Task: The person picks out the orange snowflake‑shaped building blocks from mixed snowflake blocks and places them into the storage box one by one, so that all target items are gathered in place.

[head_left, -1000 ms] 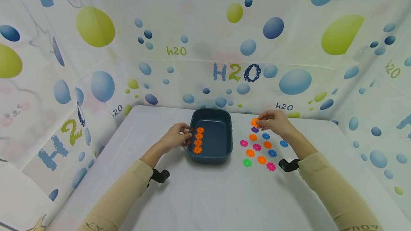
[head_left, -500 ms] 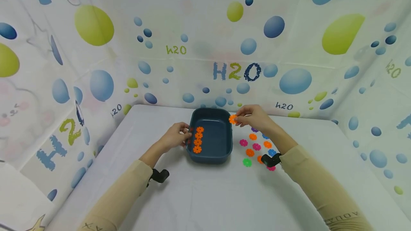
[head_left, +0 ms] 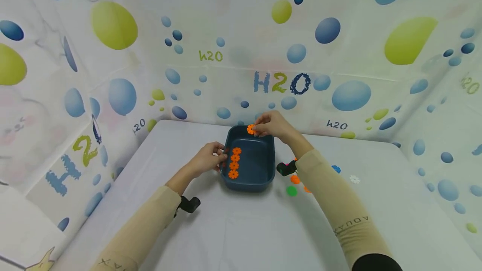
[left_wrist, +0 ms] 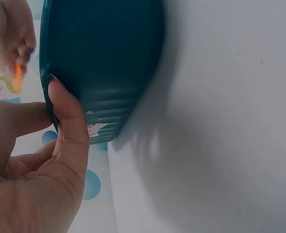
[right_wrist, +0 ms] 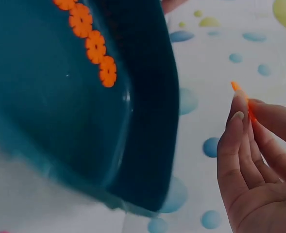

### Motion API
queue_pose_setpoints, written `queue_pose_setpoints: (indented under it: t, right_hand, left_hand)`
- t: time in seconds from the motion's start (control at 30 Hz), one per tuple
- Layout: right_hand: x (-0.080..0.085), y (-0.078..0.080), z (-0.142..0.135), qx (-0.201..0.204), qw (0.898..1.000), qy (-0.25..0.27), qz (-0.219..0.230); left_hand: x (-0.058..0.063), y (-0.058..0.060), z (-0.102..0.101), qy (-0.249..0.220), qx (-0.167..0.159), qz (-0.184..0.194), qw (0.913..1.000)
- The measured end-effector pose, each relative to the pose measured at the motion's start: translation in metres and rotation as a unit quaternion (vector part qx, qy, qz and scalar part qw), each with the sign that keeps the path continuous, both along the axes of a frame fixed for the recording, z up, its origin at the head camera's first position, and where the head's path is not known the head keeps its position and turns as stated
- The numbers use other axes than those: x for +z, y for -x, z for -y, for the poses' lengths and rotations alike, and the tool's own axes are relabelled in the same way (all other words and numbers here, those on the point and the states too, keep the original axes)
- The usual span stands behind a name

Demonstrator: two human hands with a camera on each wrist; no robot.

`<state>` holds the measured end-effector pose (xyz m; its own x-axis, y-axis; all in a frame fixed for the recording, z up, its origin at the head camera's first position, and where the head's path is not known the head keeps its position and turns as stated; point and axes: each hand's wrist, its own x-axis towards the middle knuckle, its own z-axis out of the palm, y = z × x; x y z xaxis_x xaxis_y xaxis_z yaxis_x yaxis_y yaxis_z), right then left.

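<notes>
A dark blue-green rectangular basin (head_left: 256, 166) stands on the table. Inside it, along the left side, lies a row of several orange flower-shaped discs (head_left: 234, 165). My left hand (head_left: 205, 160) grips the basin's left rim between thumb and fingers; the left wrist view shows the thumb on the outer wall (left_wrist: 109, 53). My right hand (head_left: 276, 128) pinches one more orange flower disc (head_left: 251, 129) over the basin's far end. Seen edge-on in the right wrist view, that disc (right_wrist: 236, 87) sits between thumb and fingertips, apart from the basin.
Right of the basin lie loose flower discs: a green one (head_left: 291, 190), a blue one (head_left: 336, 169), a white one (head_left: 354, 179) and orange ones (head_left: 295, 179). The right forearm hides some of them. A patterned curtain (head_left: 241, 53) rises behind the white table (head_left: 244, 229).
My right hand has carried the orange disc leftward, from above the loose discs to over the basin's far end. My left hand has kept its hold on the rim.
</notes>
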<state>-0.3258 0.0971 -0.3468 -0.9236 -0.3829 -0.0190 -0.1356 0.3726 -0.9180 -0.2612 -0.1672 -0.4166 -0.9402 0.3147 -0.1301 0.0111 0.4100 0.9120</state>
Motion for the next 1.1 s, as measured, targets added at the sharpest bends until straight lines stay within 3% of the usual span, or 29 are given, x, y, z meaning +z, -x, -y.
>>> queue_pose_setpoints:
  t: [0.27, 0.47, 0.73, 0.93, 1.1]
  right_hand:
    - [-0.030, 0.019, 0.030, -0.002, 0.999, -0.031, 0.030]
    - [-0.048, 0.025, 0.041, -0.057, 0.997, -0.045, 0.028]
    - [-0.069, 0.026, 0.054, -0.115, 0.992, -0.020, 0.053]
    - [-0.078, 0.024, 0.061, -0.149, 0.985, 0.013, 0.091]
    - [-0.084, 0.028, 0.064, -0.177, 0.980, -0.006, 0.086]
  left_hand:
    - [0.000, -0.004, 0.002, 0.014, 0.014, 0.016, 0.9997]
    - [-0.001, -0.002, 0.000, 0.004, 0.001, 0.006, 1.0000]
    - [0.003, -0.002, -0.001, 0.005, 0.005, -0.005, 1.0000]
    - [0.001, -0.002, -0.001, 0.004, -0.001, -0.001, 1.0000]
    - [0.004, -0.001, -0.002, 0.012, 0.001, -0.013, 0.9998]
